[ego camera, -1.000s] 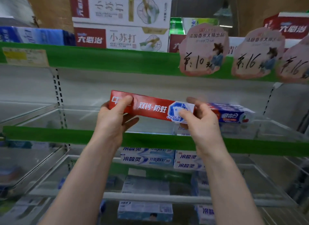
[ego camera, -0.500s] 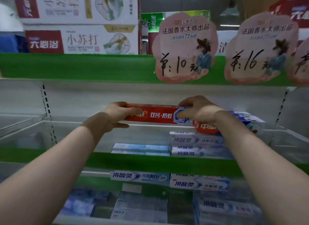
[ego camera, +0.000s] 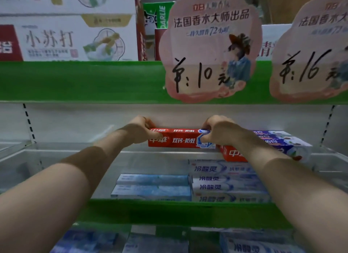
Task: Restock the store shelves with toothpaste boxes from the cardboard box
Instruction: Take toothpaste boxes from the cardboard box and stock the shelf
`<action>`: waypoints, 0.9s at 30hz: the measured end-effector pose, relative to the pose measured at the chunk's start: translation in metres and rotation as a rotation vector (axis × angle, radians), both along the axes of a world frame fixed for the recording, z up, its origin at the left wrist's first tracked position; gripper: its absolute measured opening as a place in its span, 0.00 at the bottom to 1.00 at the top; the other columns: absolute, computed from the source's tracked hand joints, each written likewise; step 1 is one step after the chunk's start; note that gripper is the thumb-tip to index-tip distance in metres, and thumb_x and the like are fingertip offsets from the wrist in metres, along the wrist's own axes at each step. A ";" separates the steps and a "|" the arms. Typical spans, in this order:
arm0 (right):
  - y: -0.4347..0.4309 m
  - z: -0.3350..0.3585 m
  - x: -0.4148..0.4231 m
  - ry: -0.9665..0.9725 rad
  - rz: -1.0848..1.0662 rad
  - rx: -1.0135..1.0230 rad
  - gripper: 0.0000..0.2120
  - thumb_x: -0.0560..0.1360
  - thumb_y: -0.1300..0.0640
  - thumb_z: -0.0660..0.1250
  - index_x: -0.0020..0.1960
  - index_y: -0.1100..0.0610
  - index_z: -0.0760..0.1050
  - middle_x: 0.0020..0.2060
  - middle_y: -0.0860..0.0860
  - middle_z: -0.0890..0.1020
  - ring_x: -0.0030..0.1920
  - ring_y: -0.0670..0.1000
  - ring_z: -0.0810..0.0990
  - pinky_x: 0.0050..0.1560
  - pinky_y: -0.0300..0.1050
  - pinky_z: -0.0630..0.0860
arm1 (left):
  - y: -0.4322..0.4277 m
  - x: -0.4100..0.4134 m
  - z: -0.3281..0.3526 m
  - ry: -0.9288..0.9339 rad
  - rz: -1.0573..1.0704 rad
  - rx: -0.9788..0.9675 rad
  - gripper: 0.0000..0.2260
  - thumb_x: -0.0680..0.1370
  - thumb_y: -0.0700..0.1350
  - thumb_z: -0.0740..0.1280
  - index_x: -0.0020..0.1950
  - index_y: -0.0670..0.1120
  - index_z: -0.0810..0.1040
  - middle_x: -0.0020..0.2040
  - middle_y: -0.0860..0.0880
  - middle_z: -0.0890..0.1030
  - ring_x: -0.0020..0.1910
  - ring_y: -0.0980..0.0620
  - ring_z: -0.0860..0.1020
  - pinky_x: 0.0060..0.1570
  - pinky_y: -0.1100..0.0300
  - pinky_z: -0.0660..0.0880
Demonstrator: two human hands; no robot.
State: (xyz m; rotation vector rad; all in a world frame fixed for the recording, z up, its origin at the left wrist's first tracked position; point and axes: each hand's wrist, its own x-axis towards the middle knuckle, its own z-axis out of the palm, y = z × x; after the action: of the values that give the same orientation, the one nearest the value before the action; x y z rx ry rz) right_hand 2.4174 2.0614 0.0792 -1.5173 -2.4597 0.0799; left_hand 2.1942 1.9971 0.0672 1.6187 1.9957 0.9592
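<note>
- We grip the red toothpaste box [ego camera: 178, 140] by its ends, left hand [ego camera: 143, 131] and right hand [ego camera: 221, 133], to hold it level
- It is deep in the shelf [ego camera: 56, 147] beside the blue boxes [ego camera: 282, 139], probably to continue that row

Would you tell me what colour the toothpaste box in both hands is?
The toothpaste box is red with white lettering; head view.
</note>
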 end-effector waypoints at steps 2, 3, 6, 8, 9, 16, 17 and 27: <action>0.002 0.000 -0.001 -0.067 -0.022 0.023 0.16 0.72 0.46 0.71 0.57 0.51 0.76 0.52 0.51 0.81 0.51 0.53 0.78 0.53 0.46 0.73 | 0.006 0.003 -0.003 0.035 -0.012 0.008 0.13 0.73 0.40 0.73 0.54 0.39 0.75 0.40 0.48 0.78 0.36 0.56 0.77 0.27 0.72 0.70; 0.003 0.000 -0.002 -0.097 -0.020 0.041 0.17 0.72 0.46 0.71 0.57 0.52 0.76 0.52 0.51 0.81 0.51 0.52 0.79 0.53 0.45 0.72 | 0.008 0.005 -0.004 0.047 -0.016 0.009 0.11 0.73 0.40 0.73 0.53 0.40 0.75 0.39 0.49 0.78 0.36 0.56 0.76 0.26 0.73 0.69; 0.000 0.000 -0.003 -0.163 -0.020 0.089 0.18 0.74 0.46 0.70 0.60 0.53 0.74 0.54 0.52 0.80 0.51 0.52 0.79 0.51 0.45 0.71 | 0.015 0.004 -0.004 0.123 -0.001 -0.003 0.09 0.73 0.42 0.73 0.50 0.43 0.77 0.42 0.48 0.81 0.39 0.53 0.79 0.37 0.65 0.76; -0.001 -0.001 -0.004 -0.192 -0.024 0.131 0.19 0.74 0.46 0.69 0.60 0.54 0.73 0.54 0.52 0.80 0.51 0.52 0.78 0.50 0.44 0.71 | 0.019 0.003 -0.004 0.217 0.034 -0.025 0.10 0.72 0.46 0.74 0.50 0.44 0.78 0.46 0.45 0.82 0.46 0.48 0.80 0.49 0.55 0.78; -0.001 -0.002 -0.005 -0.200 -0.024 0.150 0.19 0.74 0.46 0.69 0.61 0.54 0.73 0.55 0.52 0.80 0.52 0.52 0.78 0.49 0.44 0.71 | 0.020 0.004 -0.004 0.274 0.054 -0.032 0.11 0.73 0.47 0.73 0.51 0.44 0.79 0.48 0.46 0.82 0.47 0.47 0.80 0.51 0.54 0.78; 0.000 -0.007 -0.003 -0.170 0.005 0.225 0.17 0.74 0.51 0.70 0.60 0.54 0.74 0.57 0.53 0.78 0.54 0.54 0.77 0.53 0.46 0.72 | 0.021 0.009 -0.007 0.315 0.106 -0.027 0.10 0.73 0.46 0.72 0.51 0.44 0.76 0.45 0.46 0.80 0.43 0.48 0.79 0.41 0.58 0.74; 0.001 -0.008 -0.002 -0.156 0.008 0.231 0.16 0.74 0.53 0.70 0.60 0.55 0.74 0.57 0.53 0.78 0.55 0.54 0.77 0.54 0.46 0.72 | 0.021 0.009 -0.009 0.308 0.113 -0.023 0.10 0.73 0.44 0.72 0.50 0.44 0.76 0.44 0.46 0.79 0.42 0.48 0.79 0.41 0.58 0.74; 0.000 -0.011 -0.003 -0.136 0.031 0.282 0.10 0.75 0.58 0.68 0.57 0.55 0.76 0.55 0.53 0.78 0.53 0.54 0.76 0.53 0.46 0.72 | 0.013 0.020 -0.022 1.024 0.238 0.174 0.12 0.76 0.47 0.66 0.58 0.45 0.73 0.54 0.45 0.77 0.53 0.45 0.74 0.61 0.47 0.65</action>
State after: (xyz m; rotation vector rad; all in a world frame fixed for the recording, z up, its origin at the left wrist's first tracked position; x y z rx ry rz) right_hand 2.4140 2.0611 0.0685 -1.4029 -2.4689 -0.3611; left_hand 2.2138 2.0103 0.0449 2.2918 2.8526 0.3604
